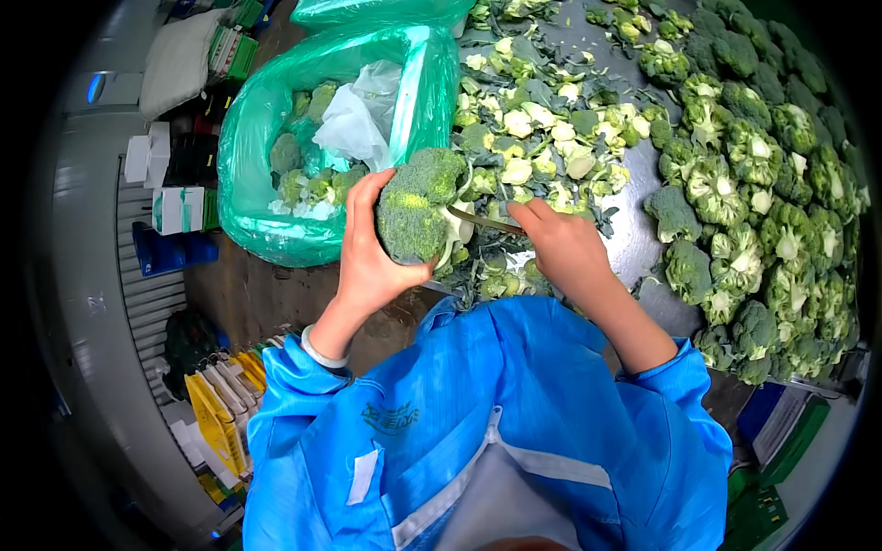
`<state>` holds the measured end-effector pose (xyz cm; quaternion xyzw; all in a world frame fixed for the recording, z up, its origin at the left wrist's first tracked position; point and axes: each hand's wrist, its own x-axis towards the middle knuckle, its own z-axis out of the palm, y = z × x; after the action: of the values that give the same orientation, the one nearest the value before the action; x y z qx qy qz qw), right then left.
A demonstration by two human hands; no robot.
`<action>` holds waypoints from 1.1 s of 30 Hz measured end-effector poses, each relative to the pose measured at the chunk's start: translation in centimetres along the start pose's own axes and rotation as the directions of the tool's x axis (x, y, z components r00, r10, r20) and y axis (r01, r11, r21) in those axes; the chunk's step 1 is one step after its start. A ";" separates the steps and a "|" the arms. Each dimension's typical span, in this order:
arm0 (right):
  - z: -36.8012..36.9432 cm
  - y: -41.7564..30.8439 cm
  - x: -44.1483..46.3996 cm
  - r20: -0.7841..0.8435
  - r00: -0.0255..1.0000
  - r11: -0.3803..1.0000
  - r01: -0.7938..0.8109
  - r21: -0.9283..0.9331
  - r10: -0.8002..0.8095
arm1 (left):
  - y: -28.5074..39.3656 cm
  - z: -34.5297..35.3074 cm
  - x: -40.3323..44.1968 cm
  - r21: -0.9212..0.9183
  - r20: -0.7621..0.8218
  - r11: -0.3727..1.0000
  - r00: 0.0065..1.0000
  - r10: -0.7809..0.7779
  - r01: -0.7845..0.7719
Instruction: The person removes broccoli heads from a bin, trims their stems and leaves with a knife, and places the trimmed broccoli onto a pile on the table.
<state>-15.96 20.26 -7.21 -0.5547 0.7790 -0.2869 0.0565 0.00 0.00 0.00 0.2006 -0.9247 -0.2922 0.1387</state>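
Note:
My left hand (pixel 367 248) is wrapped round a head of broccoli (pixel 412 209), its stem side turned to the right. A knife (pixel 487 221) is gripped in my right hand (pixel 560 243), and its blade meets the broccoli near the stem. Below and beyond the knife lie cut stems and leaves (pixel 542 138) spread over the metal table (pixel 634 188). Just behind my left hand stands a container lined with green plastic (pixel 241 174), holding several broccoli pieces (pixel 287 154) and a crumpled clear plastic sheet (pixel 354 119).
Many broccoli heads (pixel 735 188) are piled along the right side of the table. Another green plastic liner (pixel 381 11) shows at the top edge. Yellow crates (pixel 216 422) stand at lower left, a blue bin (pixel 170 250) at left, and green crates (pixel 758 514) at lower right.

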 end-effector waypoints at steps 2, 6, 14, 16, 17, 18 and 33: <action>0.3 -0.6 0.5 -0.006 1.000 1.000 -0.001 -0.030 0.001 | 0.3 -0.5 0.0 0.047 -0.012 0.997 0.998 0.063 -0.062; 1.0 0.1 -0.6 0.052 0.998 0.996 -0.030 -0.089 0.035 | 1.3 1.2 -0.4 0.020 0.017 0.999 0.999 0.039 -0.039; 3.2 3.6 -3.7 0.019 0.950 0.935 -0.309 0.176 0.311 | 1.7 0.2 -0.1 0.248 -0.125 0.958 0.975 0.182 -0.147; 2.9 2.3 -2.4 -0.060 0.948 0.812 -0.233 0.535 0.311 | 0.1 0.9 0.7 0.093 -0.161 0.988 0.977 0.140 -0.127; 2.8 1.7 -1.7 -0.026 0.919 0.720 -0.291 0.630 0.394 | -0.8 1.4 0.8 -0.046 -0.185 0.994 0.979 0.085 -0.095; 1.4 0.8 -0.9 0.030 0.900 0.648 -0.336 0.684 0.435 | -0.3 1.5 1.0 -0.205 -0.179 0.978 0.984 0.006 -0.043; -1.3 0.0 2.9 0.677 0.613 -0.362 -0.572 0.736 0.407 | -1.7 3.4 1.8 -0.695 0.337 0.667 0.941 -0.030 0.270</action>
<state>-17.54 18.18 -5.45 0.0510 0.4750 -0.6497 0.5913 -2.39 -0.42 -3.46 0.1583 -0.7201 -0.6743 0.0420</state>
